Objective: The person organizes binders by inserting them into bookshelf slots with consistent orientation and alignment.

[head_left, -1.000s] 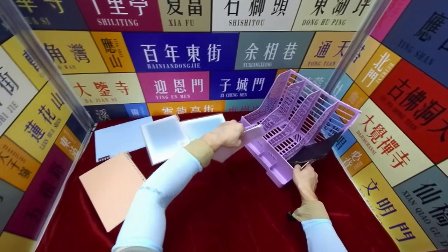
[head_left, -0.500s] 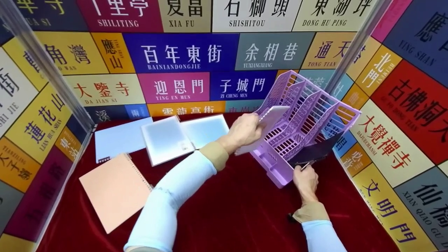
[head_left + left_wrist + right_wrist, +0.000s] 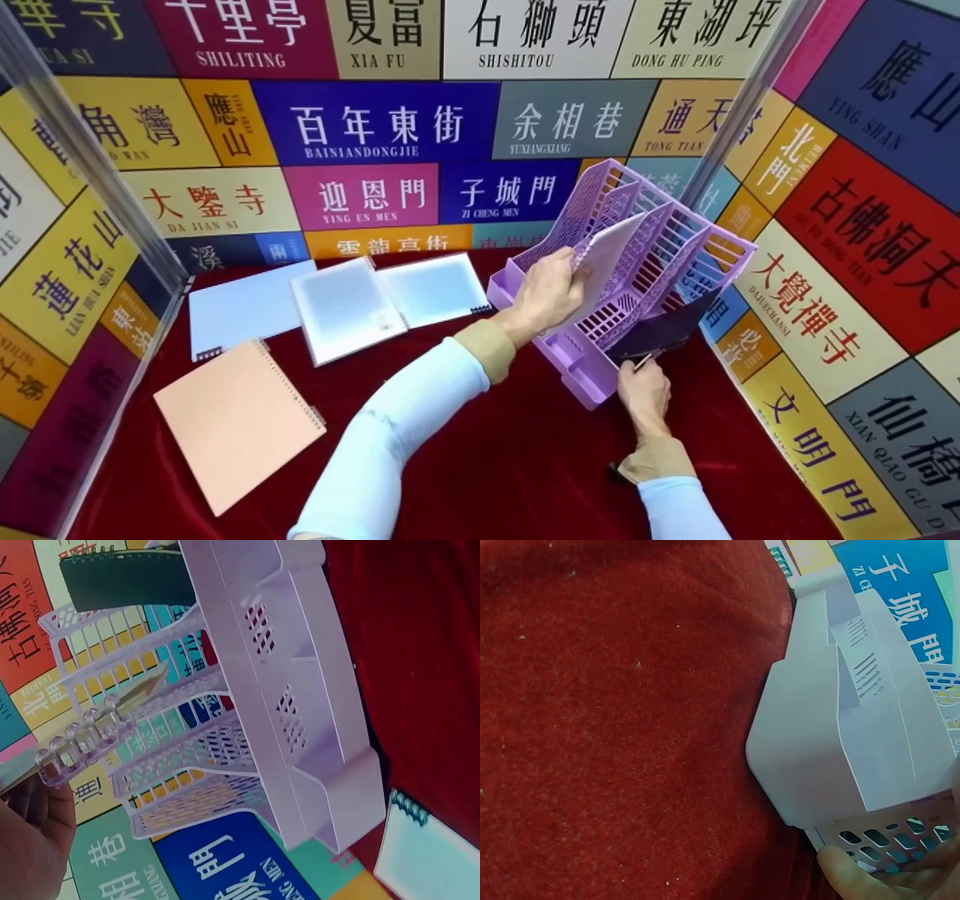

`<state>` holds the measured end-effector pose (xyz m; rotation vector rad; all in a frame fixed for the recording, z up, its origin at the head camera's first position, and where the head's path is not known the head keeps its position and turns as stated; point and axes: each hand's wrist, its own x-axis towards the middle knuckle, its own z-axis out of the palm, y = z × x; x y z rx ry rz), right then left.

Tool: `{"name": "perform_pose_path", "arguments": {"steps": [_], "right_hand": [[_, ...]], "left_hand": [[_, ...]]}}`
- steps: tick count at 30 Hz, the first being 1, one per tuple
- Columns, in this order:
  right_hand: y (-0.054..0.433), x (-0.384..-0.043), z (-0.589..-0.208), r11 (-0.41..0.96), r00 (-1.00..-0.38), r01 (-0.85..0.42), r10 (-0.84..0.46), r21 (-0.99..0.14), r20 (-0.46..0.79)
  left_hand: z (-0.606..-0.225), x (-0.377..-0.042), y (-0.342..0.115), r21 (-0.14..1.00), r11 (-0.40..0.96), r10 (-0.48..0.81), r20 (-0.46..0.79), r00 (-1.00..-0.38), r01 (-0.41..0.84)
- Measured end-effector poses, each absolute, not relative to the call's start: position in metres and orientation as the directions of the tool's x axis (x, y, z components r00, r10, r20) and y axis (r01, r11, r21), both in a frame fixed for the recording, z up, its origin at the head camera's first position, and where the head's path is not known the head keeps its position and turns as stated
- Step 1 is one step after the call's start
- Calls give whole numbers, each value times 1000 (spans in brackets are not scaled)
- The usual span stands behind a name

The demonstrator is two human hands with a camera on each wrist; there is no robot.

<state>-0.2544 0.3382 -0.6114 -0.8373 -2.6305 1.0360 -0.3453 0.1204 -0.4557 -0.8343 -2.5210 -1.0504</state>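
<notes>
- Left hand point(image 3: 551, 291) pinches a spiral notebook point(image 3: 611, 259), tilted before the left-middle part of the purple file rack point(image 3: 591, 381).
- Right hand point(image 3: 645, 386) grips the rack's near right corner.
- Filing seems in hand; next likely calls for aligning, then sliding in.

smooth plastic rack point(image 3: 802, 742), plush velvety cloth point(image 3: 510, 465), matt peach notebook cover point(image 3: 236, 427), clear glossy plastic-looking binding rings point(image 3: 86, 744)

From above, the head view looks forward and down across the red velvet tablecloth point(image 3: 517, 469) to its far edge. The left wrist view, turned sideways, faces the purple file organizer point(image 3: 259, 727) closely; the right wrist view, also close, is tilted at its near right end. Both share its front trays point(image 3: 802, 742).
</notes>
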Motion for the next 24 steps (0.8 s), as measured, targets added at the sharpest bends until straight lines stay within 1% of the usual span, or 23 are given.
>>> {"name": "perform_pose_path", "arguments": {"steps": [6, 13, 24], "right_hand": [[337, -252, -611, 597, -821, 436, 570, -673, -25], [338, -254, -610, 599, -822, 430, 569, -675, -19], [338, -254, -610, 616, -832, 418, 555, -668, -9]], "left_hand": [[-462, -342, 134, 584, 536, 367, 489, -791, 610], [-469, -343, 151, 596, 535, 337, 499, -798, 599], [-481, -334, 182, 570, 519, 375, 518, -769, 637]]}}
